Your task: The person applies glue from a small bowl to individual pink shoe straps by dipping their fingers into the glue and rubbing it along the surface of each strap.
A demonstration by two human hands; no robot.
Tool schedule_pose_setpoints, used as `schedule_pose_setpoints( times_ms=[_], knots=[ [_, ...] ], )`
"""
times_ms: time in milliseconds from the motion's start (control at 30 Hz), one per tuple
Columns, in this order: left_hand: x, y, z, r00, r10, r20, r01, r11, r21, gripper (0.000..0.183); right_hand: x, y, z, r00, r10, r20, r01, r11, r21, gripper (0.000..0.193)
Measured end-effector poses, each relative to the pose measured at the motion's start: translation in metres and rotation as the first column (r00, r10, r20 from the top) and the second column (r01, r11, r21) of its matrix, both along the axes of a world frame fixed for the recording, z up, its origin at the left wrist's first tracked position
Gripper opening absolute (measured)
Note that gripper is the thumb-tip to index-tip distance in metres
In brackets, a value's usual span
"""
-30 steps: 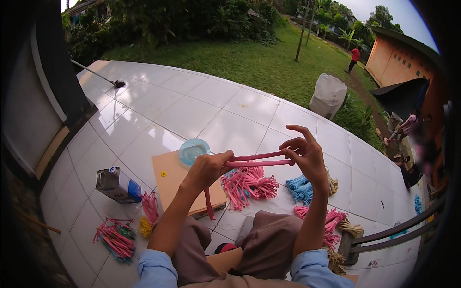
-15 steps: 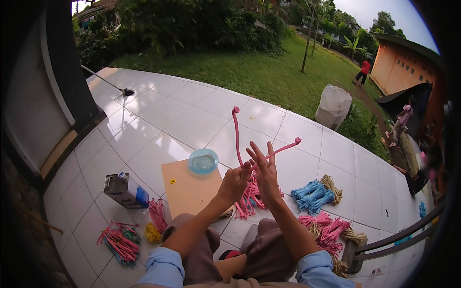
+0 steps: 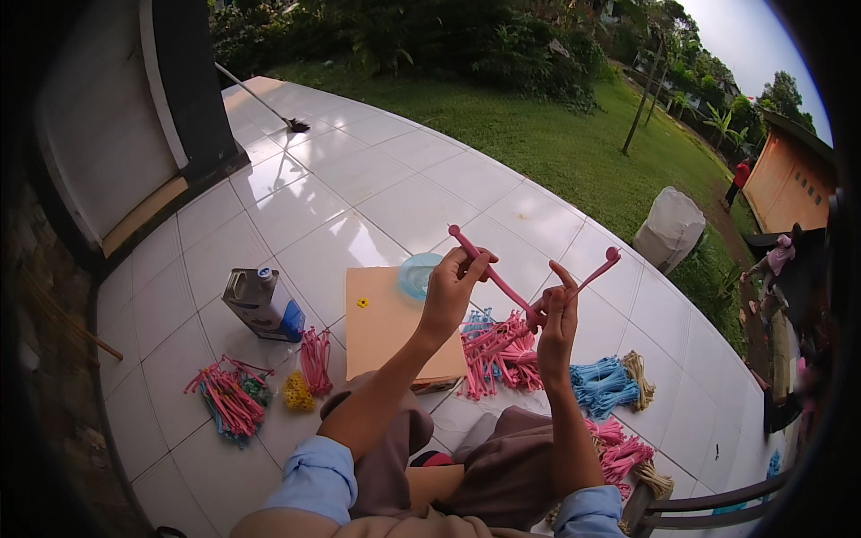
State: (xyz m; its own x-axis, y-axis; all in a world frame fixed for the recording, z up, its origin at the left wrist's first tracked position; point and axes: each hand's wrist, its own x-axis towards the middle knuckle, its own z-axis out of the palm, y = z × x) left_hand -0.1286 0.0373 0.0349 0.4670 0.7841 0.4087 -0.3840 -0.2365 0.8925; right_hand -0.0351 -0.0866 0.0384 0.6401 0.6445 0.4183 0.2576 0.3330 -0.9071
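A bent pink cord (image 3: pixel 510 292) with a round knob at each end is held up in front of me. My left hand (image 3: pixel 455 285) is closed, pinching one arm of the cord below its upper left knob. At the bend, my right hand (image 3: pixel 558 325) grips it between thumb and fingers, and the other arm sticks out to the right. Beneath my hands on the floor lies a pile of pink and light blue cords (image 3: pixel 502 354). Left of that is a flat tan board (image 3: pixel 381 327), with a small yellow flower-shaped piece (image 3: pixel 362 303) on it.
A clear blue bowl (image 3: pixel 417 276) rests at the board's far edge. A metal can (image 3: pixel 263 303), a mixed cord pile (image 3: pixel 229 394) and yellow pieces (image 3: pixel 298 392) stand left. Blue bundles (image 3: pixel 605 386) and pink bundles (image 3: pixel 623 457) lie right, near a dark chair (image 3: pixel 708 520).
My view has turned left. My left hand has moved up and away from my right, onto the cord's left arm. That arm now slants instead of standing nearly upright.
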Motion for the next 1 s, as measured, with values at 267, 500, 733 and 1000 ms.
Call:
schedule_pose_setpoints(
  times_ms=[267, 500, 733, 1000],
  knots=[
    [-0.051, 0.032, 0.001, 0.939, -0.066, -0.336, 0.058, 0.998, -0.034, 0.014, 0.049, 0.016, -0.012, 0.908, 0.382, -0.17, -0.395, 0.917, -0.051, 0.031],
    [-0.08, 0.079, -0.104, 0.735, -0.03, -0.678, 0.028, 1.0, -0.014, 0.014, 0.082, 0.082, -0.118, 0.798, 0.56, -0.225, -0.598, 0.688, -0.411, 0.056],
    [-0.084, 0.098, -0.16, 0.659, -0.052, -0.751, 0.107, 0.994, 0.025, 0.027, 0.088, 0.129, -0.18, 0.764, 0.587, -0.268, -0.632, 0.596, -0.496, 0.054],
    [-0.079, 0.118, -0.158, 0.451, 0.016, -0.892, 0.457, 0.855, 0.246, 0.039, 0.094, 0.142, -0.192, 0.708, 0.523, -0.474, -0.702, 0.59, -0.399, 0.064]
  ],
)
